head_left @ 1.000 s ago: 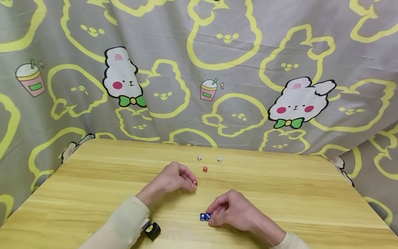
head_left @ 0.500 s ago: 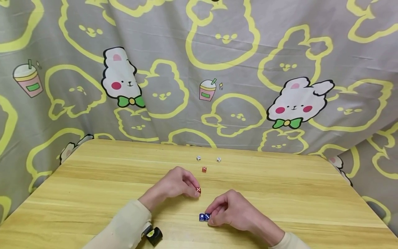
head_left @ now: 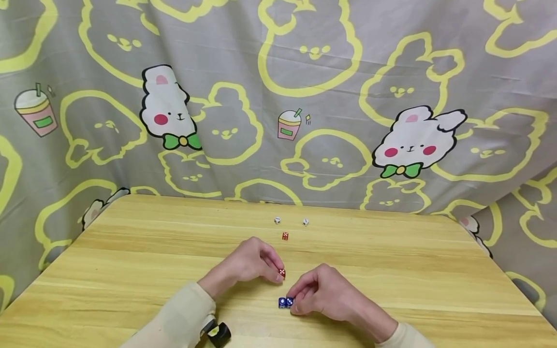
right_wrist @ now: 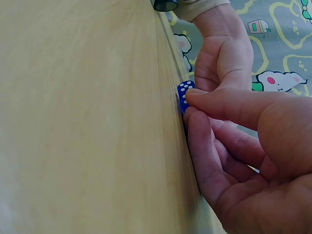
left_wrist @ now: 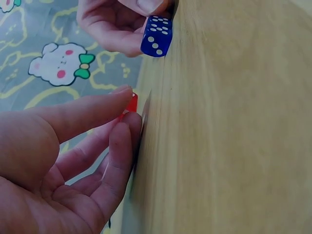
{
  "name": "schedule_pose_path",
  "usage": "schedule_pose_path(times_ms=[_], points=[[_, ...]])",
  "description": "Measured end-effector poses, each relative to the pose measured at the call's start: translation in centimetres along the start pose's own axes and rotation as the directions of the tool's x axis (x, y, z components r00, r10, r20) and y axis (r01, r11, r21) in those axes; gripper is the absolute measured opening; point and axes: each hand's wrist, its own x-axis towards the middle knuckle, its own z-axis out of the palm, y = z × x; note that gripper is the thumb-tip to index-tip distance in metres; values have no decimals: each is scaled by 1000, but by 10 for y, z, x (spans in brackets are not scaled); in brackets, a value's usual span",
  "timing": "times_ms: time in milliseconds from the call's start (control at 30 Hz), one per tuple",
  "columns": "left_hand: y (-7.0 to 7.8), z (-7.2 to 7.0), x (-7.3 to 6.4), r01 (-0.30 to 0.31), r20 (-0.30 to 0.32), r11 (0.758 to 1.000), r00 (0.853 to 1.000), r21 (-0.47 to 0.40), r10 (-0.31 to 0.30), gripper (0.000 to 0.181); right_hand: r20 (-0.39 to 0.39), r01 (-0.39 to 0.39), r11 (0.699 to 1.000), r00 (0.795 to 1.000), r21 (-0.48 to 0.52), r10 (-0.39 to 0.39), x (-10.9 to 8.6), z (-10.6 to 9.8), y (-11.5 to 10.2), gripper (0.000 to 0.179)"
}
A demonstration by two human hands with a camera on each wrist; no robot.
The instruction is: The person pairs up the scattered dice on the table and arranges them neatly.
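Observation:
In the head view my left hand pinches a red die between thumb and fingers, low over the table. The left wrist view shows only a red sliver of that die, the rest hidden by fingertips. My right hand pinches the right one of two blue dice, with thumb and fingers on its right side. That blue die sits side by side with the left blue die on the table. The held red die is just behind this blue pair.
Farther back on the wooden table lies another red die. Behind it are a left white die and a right white die. A patterned grey curtain hangs along the table's far edge. A black device is at the left wrist.
My left hand has moved right and nearer, bringing the red die close to the blue pair. The right hand and the blue dice have stayed in place.

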Motion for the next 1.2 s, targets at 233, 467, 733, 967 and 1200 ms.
schedule_pose_path(times_ms=[233,467,733,967,1200], points=[[2,-1,0,0,-7,1000,1000,4,0,21,-5,3,1000,1000,-4,-3,1,-1,-1,17],[2,0,-1,-2,-9,1000,1000,15,2,22,-5,3,1000,1000,2,-3,2,0,-1,17],[1,3,-1,-9,-7,999,1000,38,9,23,-1,-9,1000,1000,5,9,1,0,0,15],[0,3,-1,-4,0,999,1000,42,4,22,1,-17,1000,1000,18,17,0,0,0,16],[-2,3,-1,-8,1,999,1000,44,8,23,0,-21,1000,1000,17,21,1,1,1,16]])
